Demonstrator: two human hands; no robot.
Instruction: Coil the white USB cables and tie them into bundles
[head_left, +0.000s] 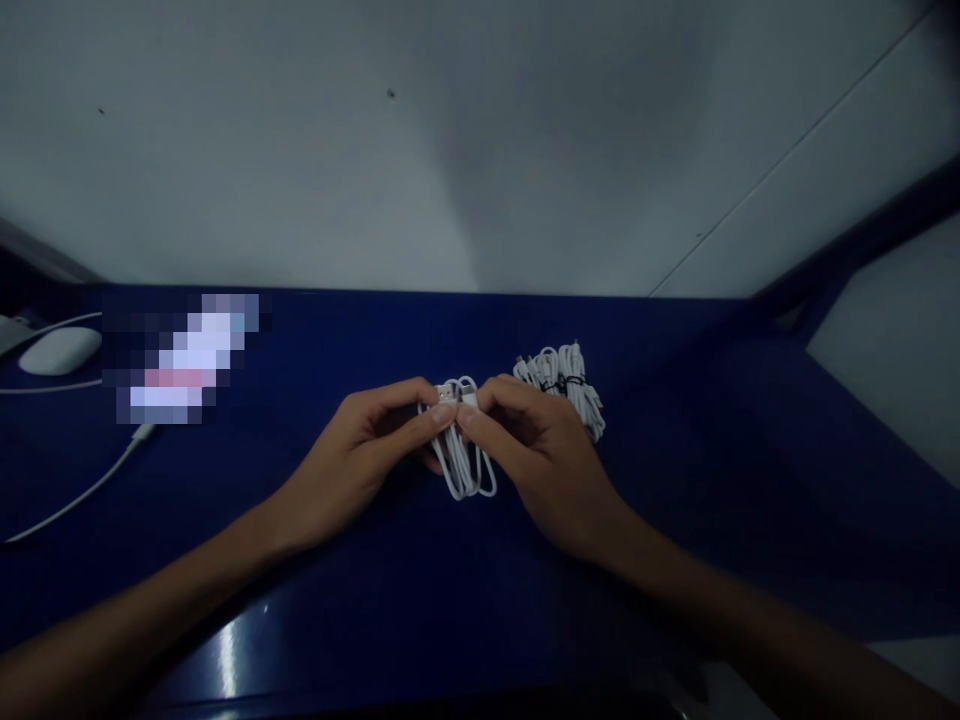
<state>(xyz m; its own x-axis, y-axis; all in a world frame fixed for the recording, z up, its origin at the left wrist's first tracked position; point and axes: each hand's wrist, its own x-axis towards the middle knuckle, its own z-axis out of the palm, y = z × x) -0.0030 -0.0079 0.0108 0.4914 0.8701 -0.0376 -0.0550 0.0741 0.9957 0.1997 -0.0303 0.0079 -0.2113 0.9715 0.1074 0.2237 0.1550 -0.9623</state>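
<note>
Forearms: 2, bare, reaching in from the lower left and lower right corners and angling toward each other.
Glare: a pale streak [227, 655] on the near part of the blue table [337, 340].
Left hand: the left hand [367, 445] has its thumb and fingers clamped on the cable's left side, thumb near a plug.
Right hand: the right hand [544, 455] pinches the cable's right side between thumb and bent forefinger; its thumb tip is just beside the left thumb tip.
Cable: 1 white cable [461, 462], coiled in long loops, held between the 2 hands near the middle of the view, loops hanging toward the near side. Whether it touches the table, I cannot tell.
Plugs: 2 at the coil's far end, side by side; the left plug [446, 393] has a flat metal end, the right plug [469, 396] a white body.
Bundles: white bundles [553, 362] with black ties [576, 381], lying close together just beyond the right hand, partly hidden by it; exact count unclear.
Cord: a white cord [97, 490] at left, running up to a lit thing [180, 355], which is pixelated.
Mouse: a white, rounded mouse [61, 351], left of the lit thing.
Wall: a pale grey wall [300, 180] behind the table, with a broad shadow.
</note>
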